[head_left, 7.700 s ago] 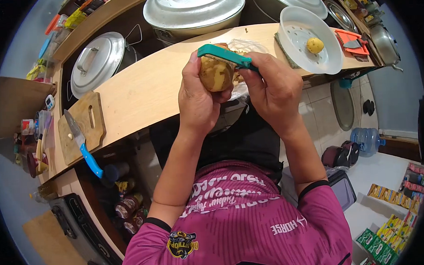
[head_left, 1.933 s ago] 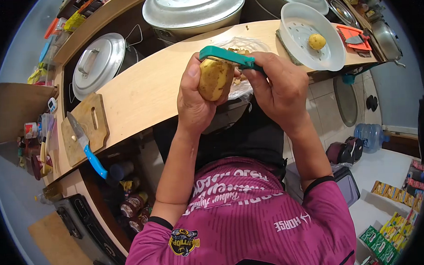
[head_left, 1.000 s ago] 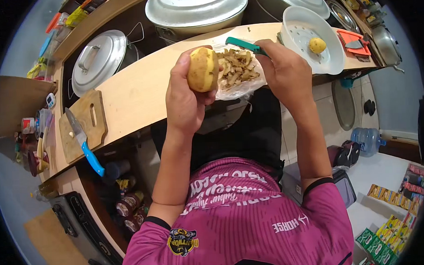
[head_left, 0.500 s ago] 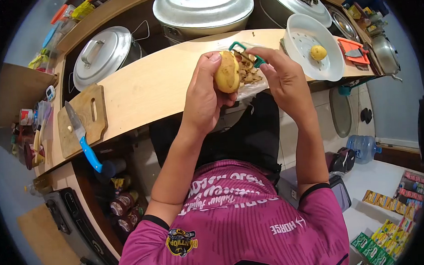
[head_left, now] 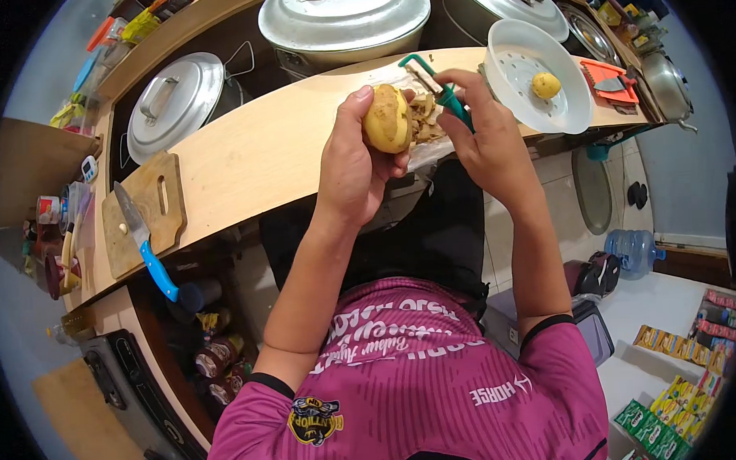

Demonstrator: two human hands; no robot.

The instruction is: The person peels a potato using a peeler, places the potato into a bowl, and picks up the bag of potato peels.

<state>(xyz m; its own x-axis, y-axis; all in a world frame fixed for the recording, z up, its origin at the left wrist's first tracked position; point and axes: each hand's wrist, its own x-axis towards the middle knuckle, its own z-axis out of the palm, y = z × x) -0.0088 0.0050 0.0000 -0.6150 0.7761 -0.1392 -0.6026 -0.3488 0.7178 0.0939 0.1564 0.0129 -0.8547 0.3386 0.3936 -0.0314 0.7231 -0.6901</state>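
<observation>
My left hand [head_left: 349, 153] is wrapped round a partly peeled potato [head_left: 387, 121], with brown skin on some of it and pale yellow flesh showing elsewhere. Just to the right, my right hand [head_left: 488, 136] grips a green-handled peeler [head_left: 451, 104]. The peeler's blade end points up and left, apart from the potato. Behind and below the two hands lies a heap of potato peelings [head_left: 426, 124] on a clear plastic sheet at the counter's edge. A white bowl with holes [head_left: 501, 61] on the right holds one yellow potato [head_left: 545, 85].
A cutting board [head_left: 171, 168] lies on the left of the wooden counter [head_left: 251, 145], with a blue-handled knife [head_left: 145, 242] jutting over the edge. Large lidded pots [head_left: 345, 24] stand behind. An orange grater-like tool [head_left: 606, 80] is at the right.
My right hand has drawn slightly back to the right and turned the peeler, so its handle sits deeper in the fingers. The potato has rotated a little in my left hand.
</observation>
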